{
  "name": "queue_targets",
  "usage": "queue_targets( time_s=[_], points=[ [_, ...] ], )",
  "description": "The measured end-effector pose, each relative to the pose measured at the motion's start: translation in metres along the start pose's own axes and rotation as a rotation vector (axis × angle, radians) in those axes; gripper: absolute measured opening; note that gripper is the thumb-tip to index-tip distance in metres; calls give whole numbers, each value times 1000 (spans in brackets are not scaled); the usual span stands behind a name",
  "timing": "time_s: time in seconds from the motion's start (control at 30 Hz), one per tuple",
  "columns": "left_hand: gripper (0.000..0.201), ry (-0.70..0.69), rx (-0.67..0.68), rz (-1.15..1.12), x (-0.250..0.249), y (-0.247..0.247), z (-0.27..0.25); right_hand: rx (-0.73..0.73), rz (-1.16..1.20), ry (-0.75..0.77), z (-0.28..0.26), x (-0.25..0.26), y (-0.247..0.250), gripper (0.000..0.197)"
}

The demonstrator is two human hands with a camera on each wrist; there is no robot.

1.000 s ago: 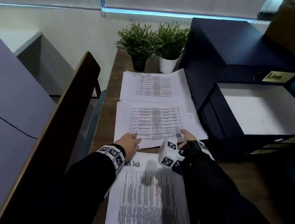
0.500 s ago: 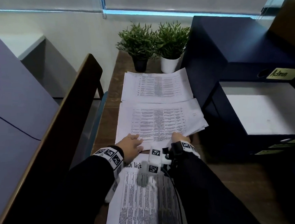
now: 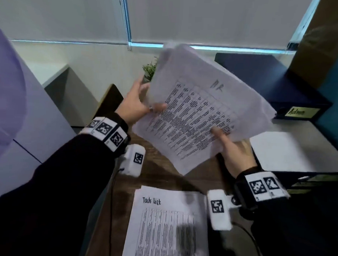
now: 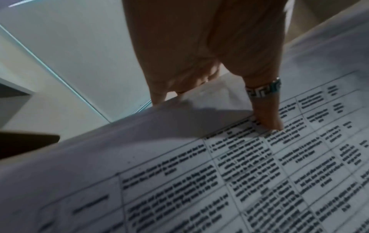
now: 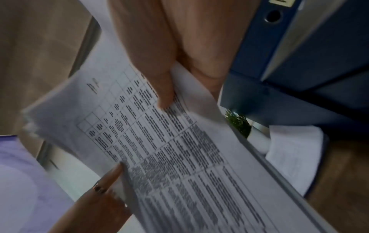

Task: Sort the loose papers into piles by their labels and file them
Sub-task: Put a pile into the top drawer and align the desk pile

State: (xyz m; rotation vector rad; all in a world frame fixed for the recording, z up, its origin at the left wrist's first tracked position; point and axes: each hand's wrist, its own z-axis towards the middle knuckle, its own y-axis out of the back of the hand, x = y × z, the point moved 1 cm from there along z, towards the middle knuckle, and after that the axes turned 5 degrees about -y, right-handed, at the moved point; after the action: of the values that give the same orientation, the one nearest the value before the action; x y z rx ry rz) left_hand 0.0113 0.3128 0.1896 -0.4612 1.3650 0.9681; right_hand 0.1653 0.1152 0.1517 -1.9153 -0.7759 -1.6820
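- A person is holding a sheaf of printed papers (image 3: 201, 113) up in the air above a wooden desk (image 3: 162, 174), tilted so the printed table is facing the head camera.
- The left hand (image 3: 135, 105) is gripping the sheaf at its 9 o'clock edge: the thumb, wearing a patterned ring (image 4: 263, 91), is pressing on the printed face, and the other fingers are going behind the sheets.
- The right hand (image 3: 235, 152) is pinching the sheaf at about its 5 o'clock edge, thumb on top of the page and fingers underneath, as the right wrist view shows.
- A handwritten label near the top of the front sheet is too blurred to read.
- A second pile headed "Task List" (image 3: 169, 226) is lying flat on the desk at 6 o'clock of the head view, well apart from the raised sheaf.
- A dark blue binder labelled "Admin" (image 3: 278, 90) is lying at 3 o'clock, with another open binder (image 3: 291, 150) showing a white sheet just below it.
- A small green plant (image 3: 149, 69) is peeking out at the sheaf's 10 o'clock, partly hidden behind it.
- Both wrists are wearing bands with black-and-white markers over black sleeves.
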Motion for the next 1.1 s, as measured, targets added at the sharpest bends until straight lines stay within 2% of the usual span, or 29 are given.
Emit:
queue_targets(
  time_s=[0.03,0.13,0.2,0.33,0.4,0.43,0.53,0.6,0.67,0.7,0.77,0.83,0.9,0.97,1.03,1.1],
  points=[
    [94,-23,8,-55,-13,0,-1,50,21,48,-2,14,4,45],
    [36,-96,-27,-46,-37,-3,-14,157,67,186,-5,40,14,38],
    [21,-128,-28,-70,-41,-7,-27,179,74,240,-7,44,23,36],
    [28,-162,-34,-85,-25,-17,-65,189,-1,261,-20,31,39,27],
    [29,-79,-32,-137,0,-30,-89,221,15,205,-31,3,43,31],
    [31,9,-44,-182,16,-38,-102,239,22,143,-36,-14,44,38],
    [24,220,-86,-298,53,-59,-131,241,31,-57,-49,-62,44,76],
    [35,251,-88,-312,58,-68,-135,244,92,-88,-52,-74,41,71],
    [21,195,-151,-363,47,-67,-136,260,178,-90,-50,-64,39,50],
    [24,164,-163,-365,42,-65,-135,274,209,-81,-48,-57,40,39],
    [33,113,-147,-324,34,-59,-136,312,204,-32,-46,-43,43,33],
    [36,110,-100,-261,34,-57,-139,358,129,-7,-47,-38,43,39],
    [29,179,-96,-277,37,-61,-140,365,21,6,-47,-39,43,47],
    [31,185,-103,-336,34,-63,-136,257,-39,80,-44,-29,47,71],
    [34,131,-71,-245,20,-63,-128,74,-143,237,-43,1,54,99],
    [32,61,-10,-90,-2,-63,-120,-76,-371,445,-47,42,62,108]
  ],
)
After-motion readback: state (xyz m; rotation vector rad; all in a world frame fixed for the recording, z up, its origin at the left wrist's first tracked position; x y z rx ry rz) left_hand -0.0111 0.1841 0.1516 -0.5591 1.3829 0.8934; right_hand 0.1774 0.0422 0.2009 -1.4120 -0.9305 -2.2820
